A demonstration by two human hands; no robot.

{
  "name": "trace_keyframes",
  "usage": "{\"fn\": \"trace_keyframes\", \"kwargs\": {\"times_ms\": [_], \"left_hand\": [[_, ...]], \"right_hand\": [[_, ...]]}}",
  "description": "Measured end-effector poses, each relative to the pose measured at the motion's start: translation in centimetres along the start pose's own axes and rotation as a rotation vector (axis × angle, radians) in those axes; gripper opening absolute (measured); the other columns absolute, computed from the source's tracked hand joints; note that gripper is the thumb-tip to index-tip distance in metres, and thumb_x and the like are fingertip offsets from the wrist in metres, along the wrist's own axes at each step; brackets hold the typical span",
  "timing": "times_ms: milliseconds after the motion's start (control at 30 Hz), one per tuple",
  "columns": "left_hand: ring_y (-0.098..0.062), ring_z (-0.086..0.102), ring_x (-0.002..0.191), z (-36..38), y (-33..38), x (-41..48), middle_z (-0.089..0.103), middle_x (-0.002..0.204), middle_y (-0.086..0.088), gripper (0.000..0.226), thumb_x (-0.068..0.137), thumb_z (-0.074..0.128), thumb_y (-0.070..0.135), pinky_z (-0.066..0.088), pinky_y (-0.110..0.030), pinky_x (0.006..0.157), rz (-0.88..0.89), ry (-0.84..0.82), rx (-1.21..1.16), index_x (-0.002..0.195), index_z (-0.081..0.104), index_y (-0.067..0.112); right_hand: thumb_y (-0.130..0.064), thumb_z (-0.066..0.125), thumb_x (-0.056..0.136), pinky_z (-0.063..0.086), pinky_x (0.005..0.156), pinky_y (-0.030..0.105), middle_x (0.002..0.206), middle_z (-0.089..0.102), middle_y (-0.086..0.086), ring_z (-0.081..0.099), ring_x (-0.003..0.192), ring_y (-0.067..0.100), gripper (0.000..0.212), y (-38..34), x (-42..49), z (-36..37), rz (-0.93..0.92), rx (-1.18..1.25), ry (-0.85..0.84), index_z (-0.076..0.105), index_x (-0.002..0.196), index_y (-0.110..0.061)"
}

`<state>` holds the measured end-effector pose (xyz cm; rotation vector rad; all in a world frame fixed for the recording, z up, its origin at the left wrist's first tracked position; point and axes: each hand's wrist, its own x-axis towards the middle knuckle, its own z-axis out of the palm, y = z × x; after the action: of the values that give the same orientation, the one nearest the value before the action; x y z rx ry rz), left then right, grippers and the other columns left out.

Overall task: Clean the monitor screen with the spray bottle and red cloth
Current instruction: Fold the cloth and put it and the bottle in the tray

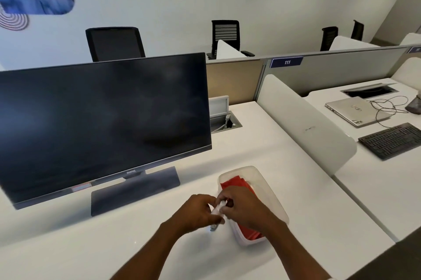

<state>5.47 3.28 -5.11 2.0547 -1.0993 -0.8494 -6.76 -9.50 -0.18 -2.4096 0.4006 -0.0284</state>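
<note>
Both hands meet low over the white desk (280, 134), in front of the monitor's stand. The left hand (197, 209) is curled round the lower part of a small white spray bottle (216, 211), and the right hand (242, 207) pinches its top end, so the bottle hangs tilted between them, above the desk. Just beside them, partly under the right hand, a clear plastic container (274, 197) holds the red cloth (234, 183), folded inside. The BenQ monitor (102, 120) stands to the left, its screen dark and faintly smeared. Behind it an open cable hatch (225, 121) is sunk in the desk. A white divider (307, 125) closes off the neighbouring desk, where a shut laptop (355, 110), loose cables and a black keyboard (391, 139) lie
</note>
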Motion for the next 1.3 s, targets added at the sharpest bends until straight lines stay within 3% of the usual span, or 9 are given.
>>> {"fn": "trace_keyframes", "kwargs": {"times_ms": [233,300,433,533,667,933,1100,1300], "left_hand": [[0.005,0.061,0.079,-2.5,4.6,1.9,0.065,0.078,0.026,0.022,0.068,0.069,0.053,0.051,-0.017,0.062,0.143,0.238,-0.054,0.084,0.071,0.039],[0.005,0.062,0.078,-2.5,6.5,3.0,0.067,0.082,0.027,0.03,0.067,0.067,0.056,0.05,-0.014,0.061,0.196,0.295,-0.079,0.089,0.073,0.037],[-0.003,0.064,0.082,-1.7,8.8,5.9,0.069,0.109,0.007,0.047,0.075,0.078,0.041,0.054,-0.02,0.068,0.17,0.335,-0.06,0.117,0.069,0.022],[-0.009,0.063,0.091,-0.5,9.2,7.7,0.067,0.119,0.001,0.049,0.082,0.074,0.031,0.052,-0.022,0.077,0.144,0.311,0.026,0.128,0.061,0.019],[-0.014,0.061,0.104,0.7,8.7,8.8,0.065,0.123,-0.002,0.048,0.086,0.07,0.029,0.052,-0.03,0.09,0.129,0.269,0.093,0.131,0.057,0.019],[-0.018,0.058,0.114,2.6,8.4,10.5,0.061,0.131,-0.002,0.047,0.089,0.066,0.033,0.048,-0.033,0.098,0.094,0.219,0.129,0.133,0.056,0.018],[-0.019,0.06,0.112,3.7,8.5,12.0,0.064,0.127,-0.003,0.04,0.093,0.061,0.032,0.047,-0.031,0.097,0.072,0.232,0.128,0.129,0.06,0.016],[-0.02,0.066,0.093,4.5,8.4,13.1,0.073,0.106,-0.006,0.022,0.092,0.06,0.023,0.052,-0.031,0.083,0.054,0.3,0.085,0.107,0.072,0.012]], "right_hand": [[-0.016,0.061,0.085,0.044,0.069,0.007,0.09,0.069,-0.009,0.062,0.08,0.003,0.014,-2.3,1.0,-5.1,-0.068,-0.022,0.26,0.071,0.094,-0.02],[-0.01,0.062,0.083,0.042,0.069,0.004,0.091,0.07,-0.005,0.062,0.079,0.005,0.016,-2.2,1.2,-7.0,-0.063,-0.048,0.35,0.072,0.094,-0.016],[-0.007,0.062,0.086,0.039,0.065,0.004,0.095,0.07,-0.001,0.059,0.076,0.007,0.014,-0.5,2.1,-9.4,0.051,-0.133,0.434,0.071,0.096,-0.012],[-0.006,0.061,0.088,0.042,0.072,0.016,0.099,0.072,0.005,0.06,0.081,0.013,0.014,1.5,3.0,-9.5,0.122,-0.181,0.446,0.07,0.098,-0.008],[-0.001,0.056,0.088,0.04,0.076,0.018,0.103,0.071,0.012,0.065,0.094,0.023,0.019,4.6,4.2,-8.5,0.219,-0.184,0.426,0.07,0.101,-0.001],[-0.002,0.056,0.088,0.051,0.081,0.031,0.103,0.07,0.015,0.065,0.093,0.026,0.019,7.7,5.7,-6.6,0.3,-0.162,0.405,0.069,0.102,-0.001],[-0.004,0.055,0.09,0.051,0.079,0.028,0.105,0.069,0.013,0.065,0.094,0.023,0.02,8.4,6.6,-6.5,0.308,-0.163,0.368,0.068,0.105,-0.004],[-0.007,0.055,0.091,0.047,0.076,0.025,0.106,0.069,0.011,0.064,0.093,0.021,0.019,8.9,6.7,-6.2,0.327,-0.179,0.33,0.067,0.105,-0.006]]}}
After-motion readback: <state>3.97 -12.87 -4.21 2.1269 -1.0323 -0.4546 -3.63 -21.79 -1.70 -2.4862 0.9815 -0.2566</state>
